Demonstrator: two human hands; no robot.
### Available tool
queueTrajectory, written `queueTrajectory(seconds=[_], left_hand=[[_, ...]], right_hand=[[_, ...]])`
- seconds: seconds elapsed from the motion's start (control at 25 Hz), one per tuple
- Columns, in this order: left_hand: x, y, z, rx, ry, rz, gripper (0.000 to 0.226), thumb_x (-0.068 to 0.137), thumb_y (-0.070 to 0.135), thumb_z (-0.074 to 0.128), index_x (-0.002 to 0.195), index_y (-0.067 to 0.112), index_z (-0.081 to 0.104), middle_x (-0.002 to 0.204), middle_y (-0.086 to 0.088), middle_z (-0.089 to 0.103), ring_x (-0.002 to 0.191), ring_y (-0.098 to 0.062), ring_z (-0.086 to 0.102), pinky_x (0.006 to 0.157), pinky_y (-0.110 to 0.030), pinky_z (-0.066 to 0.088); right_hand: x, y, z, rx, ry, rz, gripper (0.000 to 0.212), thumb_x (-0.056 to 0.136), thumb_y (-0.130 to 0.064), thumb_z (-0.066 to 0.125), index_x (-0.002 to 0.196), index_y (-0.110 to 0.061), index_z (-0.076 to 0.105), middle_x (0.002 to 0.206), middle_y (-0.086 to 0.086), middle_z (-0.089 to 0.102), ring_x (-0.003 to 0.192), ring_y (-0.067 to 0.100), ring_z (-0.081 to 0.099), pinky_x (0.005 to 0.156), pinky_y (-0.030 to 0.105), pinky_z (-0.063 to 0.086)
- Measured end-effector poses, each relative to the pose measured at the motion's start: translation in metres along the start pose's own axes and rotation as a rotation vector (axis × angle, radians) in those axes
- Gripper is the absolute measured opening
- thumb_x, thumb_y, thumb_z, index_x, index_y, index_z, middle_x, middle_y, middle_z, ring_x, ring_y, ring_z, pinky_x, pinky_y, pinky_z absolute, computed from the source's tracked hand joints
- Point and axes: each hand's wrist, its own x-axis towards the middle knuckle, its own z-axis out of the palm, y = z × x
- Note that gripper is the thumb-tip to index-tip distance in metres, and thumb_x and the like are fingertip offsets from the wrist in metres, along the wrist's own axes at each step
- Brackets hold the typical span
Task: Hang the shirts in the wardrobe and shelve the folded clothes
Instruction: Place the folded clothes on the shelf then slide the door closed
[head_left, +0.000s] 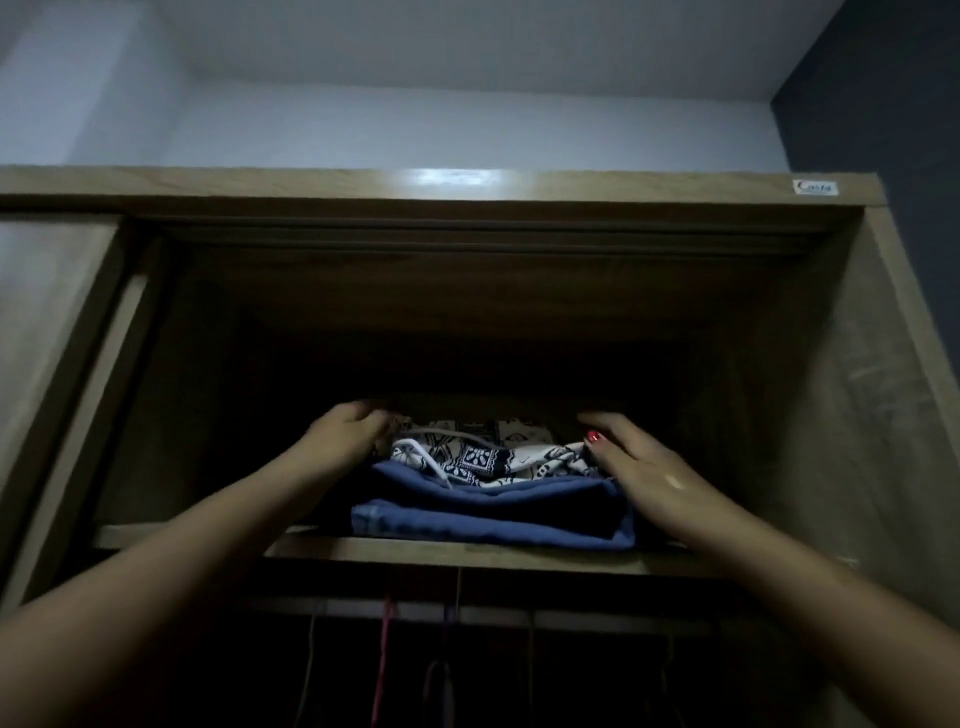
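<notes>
Left hand (348, 436) curls round, right hand (641, 467) presses flat-fingered, folded stack (493, 512): blue cloth under black-white print

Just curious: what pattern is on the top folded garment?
The top garment is white with dark geometric print; head view.

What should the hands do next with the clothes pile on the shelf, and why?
Probably push the pile a little deeper, then let go. The blue folded cloth lies right at the shelf's front edge, the patterned cloth on top, and the left hand and right hand flank the pile.
</notes>
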Motion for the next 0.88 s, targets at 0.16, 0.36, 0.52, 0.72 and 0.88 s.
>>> queueTrajectory(seconds=[0.16, 0.36, 0.52, 0.72, 0.88], left_hand=[[-0.028, 0.002, 0.016, 0.471, -0.203, 0.244, 0.036, 0.099, 0.029, 0.04, 0.127, 0.015, 0.057, 0.133, -0.011, 0.052, 0.123, -0.025, 0.047, 0.104, -0.032, 0.035], [-0.022, -0.014, 0.023, 0.501, -0.255, 0.211, 0.04, 0.099, 0.026, 0.037, 0.138, 0.017, 0.045, 0.151, -0.008, 0.033, 0.136, -0.025, 0.034, 0.111, -0.03, 0.026], [-0.026, -0.016, 0.023, 0.489, -0.255, 0.224, 0.041, 0.099, 0.026, 0.037, 0.14, 0.019, 0.042, 0.155, -0.005, 0.024, 0.139, -0.024, 0.03, 0.112, -0.03, 0.024], [-0.07, -0.027, 0.0, 0.604, -0.127, 0.373, 0.045, 0.099, 0.037, 0.031, 0.144, 0.032, 0.033, 0.158, 0.005, 0.02, 0.146, -0.017, 0.015, 0.118, -0.039, 0.02], [-0.159, -0.093, -0.063, 0.625, 0.075, 0.544, 0.052, 0.095, 0.036, 0.028, 0.144, 0.021, 0.036, 0.157, -0.001, 0.024, 0.147, -0.021, 0.009, 0.118, -0.05, 0.017]], right_hand=[[-0.015, -0.005, 0.013, -0.228, -0.139, -0.169, 0.031, 0.096, -0.042, 0.038, 0.121, -0.031, 0.054, 0.115, -0.001, 0.056, 0.103, 0.011, 0.053, 0.094, 0.033, 0.045], [-0.006, 0.002, 0.028, -0.309, -0.124, -0.11, 0.03, 0.097, -0.04, 0.037, 0.117, -0.025, 0.055, 0.11, 0.003, 0.056, 0.099, 0.017, 0.054, 0.091, 0.04, 0.047], [-0.008, 0.002, 0.03, -0.34, -0.125, -0.089, 0.031, 0.097, -0.039, 0.037, 0.121, -0.027, 0.053, 0.114, 0.005, 0.056, 0.102, 0.018, 0.053, 0.093, 0.041, 0.046], [-0.04, -0.001, 0.037, -0.462, 0.26, -0.25, 0.036, 0.095, -0.03, 0.042, 0.129, -0.023, 0.052, 0.134, 0.001, 0.052, 0.121, 0.018, 0.048, 0.104, 0.039, 0.04], [-0.116, -0.012, 0.103, -0.217, 0.347, -0.624, 0.037, 0.088, -0.009, 0.047, 0.123, -0.004, 0.057, 0.135, 0.011, 0.052, 0.13, 0.022, 0.043, 0.116, 0.043, 0.024]])
